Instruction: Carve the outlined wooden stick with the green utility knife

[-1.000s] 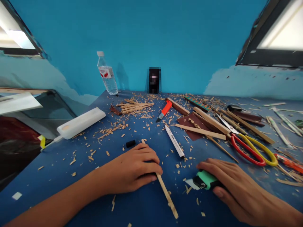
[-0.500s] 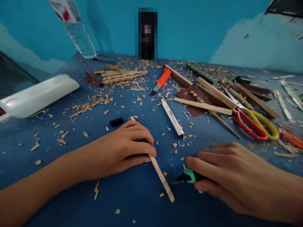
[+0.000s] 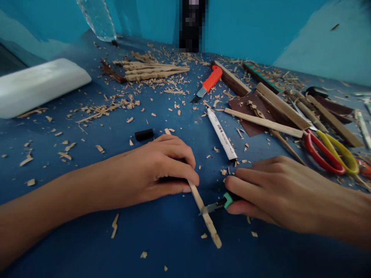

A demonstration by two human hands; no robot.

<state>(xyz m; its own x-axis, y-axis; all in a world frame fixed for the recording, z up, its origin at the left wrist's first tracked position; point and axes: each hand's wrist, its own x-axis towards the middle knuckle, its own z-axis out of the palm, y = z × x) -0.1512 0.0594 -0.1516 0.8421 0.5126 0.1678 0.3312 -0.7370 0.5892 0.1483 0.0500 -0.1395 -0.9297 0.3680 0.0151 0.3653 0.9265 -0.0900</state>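
Pressed to the blue tabletop, a thin wooden stick runs out from under my left hand, whose fingers are closed around it. My right hand grips a utility knife with a green and black handle. Its blade lies across the stick, a little below my left fingertips. The near end of the stick looks notched. Most of the knife's handle is hidden inside my right hand. A white marker lies uncapped beyond my hands, and its black cap is beside my left knuckles.
An orange utility knife lies farther back. Red and yellow scissors and wooden strips are at the right. Several carved sticks lie at the back left, near a white plastic object and a bottle. Shavings litter the table.
The knife blade has moved from near the notched end up the stick, closer to my left hand, and now lies across it. The camera view has tilted down slightly.
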